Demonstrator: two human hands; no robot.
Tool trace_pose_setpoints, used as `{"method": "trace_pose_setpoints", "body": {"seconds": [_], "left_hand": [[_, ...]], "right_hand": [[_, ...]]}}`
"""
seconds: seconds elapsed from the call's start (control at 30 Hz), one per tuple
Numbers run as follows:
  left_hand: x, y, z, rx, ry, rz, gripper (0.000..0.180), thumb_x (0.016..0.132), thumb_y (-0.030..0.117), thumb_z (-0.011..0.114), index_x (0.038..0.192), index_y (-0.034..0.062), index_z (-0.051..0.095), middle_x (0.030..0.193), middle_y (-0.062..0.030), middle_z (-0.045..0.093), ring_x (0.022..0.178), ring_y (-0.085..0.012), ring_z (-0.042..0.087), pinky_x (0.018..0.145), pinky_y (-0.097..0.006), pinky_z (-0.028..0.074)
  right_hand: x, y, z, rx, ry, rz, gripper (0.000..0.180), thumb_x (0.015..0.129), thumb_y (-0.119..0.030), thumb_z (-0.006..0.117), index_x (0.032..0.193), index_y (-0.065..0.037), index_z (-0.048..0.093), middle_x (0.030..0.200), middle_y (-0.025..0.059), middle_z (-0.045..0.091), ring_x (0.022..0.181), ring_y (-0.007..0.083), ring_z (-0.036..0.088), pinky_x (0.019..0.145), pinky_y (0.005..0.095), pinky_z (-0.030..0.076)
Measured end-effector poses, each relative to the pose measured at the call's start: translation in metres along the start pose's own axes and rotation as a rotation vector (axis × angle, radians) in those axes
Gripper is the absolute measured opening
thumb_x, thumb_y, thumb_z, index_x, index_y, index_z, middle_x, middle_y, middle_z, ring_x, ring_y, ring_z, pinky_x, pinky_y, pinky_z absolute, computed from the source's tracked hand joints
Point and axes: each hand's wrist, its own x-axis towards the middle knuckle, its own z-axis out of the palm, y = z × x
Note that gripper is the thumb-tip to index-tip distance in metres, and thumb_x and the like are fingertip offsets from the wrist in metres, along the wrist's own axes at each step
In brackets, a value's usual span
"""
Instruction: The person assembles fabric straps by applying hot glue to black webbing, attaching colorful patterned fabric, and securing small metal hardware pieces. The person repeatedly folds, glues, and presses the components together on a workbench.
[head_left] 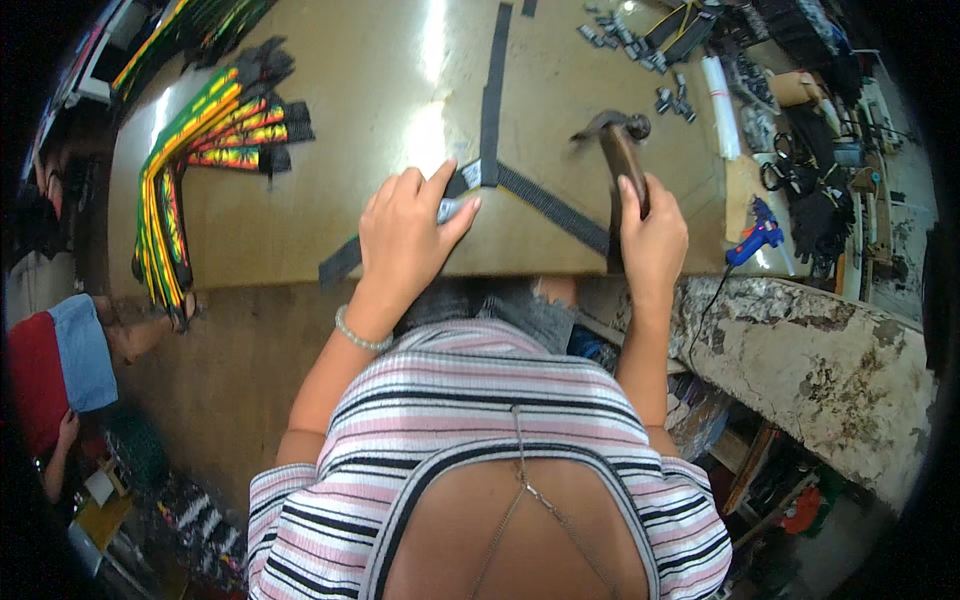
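Note:
My right hand (pixel 652 235) is closed round the wooden handle of a claw hammer (pixel 625 160), its metal head raised over the table. Near the table's front edge, my left hand (pixel 405 225) pinches a small grey metal clip (pixel 450 210) between thumb and forefinger, beside a black webbing strap (pixel 555 210). The strap slants off to the right toward the front edge. A black strip (pixel 493 100) runs away from me to the far side and meets the webbing by my left fingertips. Another dark strap end (pixel 340 262) shows left of my wrist.
A bundle of green, yellow and red patterned straps (pixel 190 150) lies on the table (pixel 350 60) at left. Several metal clips (pixel 625 40) are scattered far right. A blue glue gun (pixel 757 235), a white roll (pixel 718 105) and scissors (pixel 785 165) lie right. Another person (pixel 45 370) is at left.

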Motion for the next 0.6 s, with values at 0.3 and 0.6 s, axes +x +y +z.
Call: {"method": "trace_pose_setpoints", "body": {"seconds": [0.3,0.6], "left_hand": [[0.006,0.008,-0.004,0.111,0.162,0.09,0.034,0.082,0.026,0.078,0.11,0.0087,0.069,0.081,-0.006,0.054,0.08,-0.0222,0.054,0.077,-0.037,0.036],[-0.025,0.009,0.011,-0.13,0.045,0.237,0.015,0.083,0.02,0.075,0.093,0.011,0.07,0.066,-0.0022,0.054,0.057,-0.0196,0.052,0.059,-0.034,0.036]], "right_hand": [[0.03,-0.074,0.023,0.842,-0.648,-0.198,0.035,0.093,-0.025,0.068,0.113,0.004,0.065,0.103,0.0189,0.071,0.095,0.0285,0.068,0.085,0.0391,0.052],[0.266,-0.043,-0.024,1.135,-0.224,-0.22,0.022,0.089,-0.02,0.074,0.104,-0.003,0.073,0.094,0.0005,0.071,0.083,0.0076,0.063,0.076,0.024,0.052]]}}
